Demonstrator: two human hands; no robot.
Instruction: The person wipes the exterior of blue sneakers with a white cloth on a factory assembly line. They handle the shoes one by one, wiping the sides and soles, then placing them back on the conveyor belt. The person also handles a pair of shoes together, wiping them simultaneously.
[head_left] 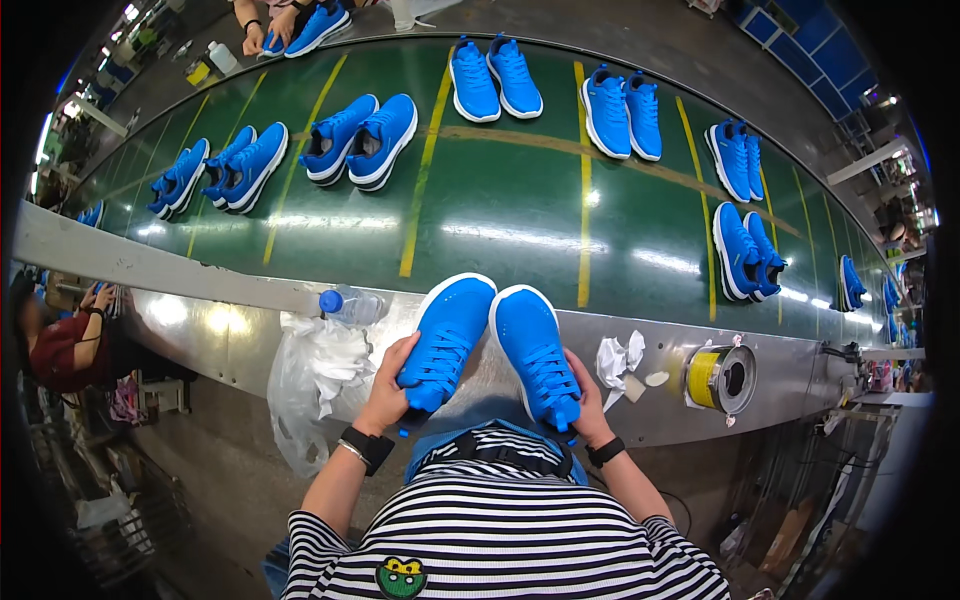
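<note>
Two blue sneakers with white soles are up in front of me, toes pointing away and nearly touching. My left hand grips the left sneaker by its outer side near the heel. Round the heel side of the right sneaker wraps my right hand. Both shoes are laced in blue and sit over the metal ledge at the near side of the belt. Parts of the fingers are hidden behind the shoes.
Pairs of blue sneakers stand along a green conveyor belt with yellow lines. A capped plastic bottle, a plastic bag with white paper, crumpled tissue and an open tin are on the ledge. Another person's hands work across the belt.
</note>
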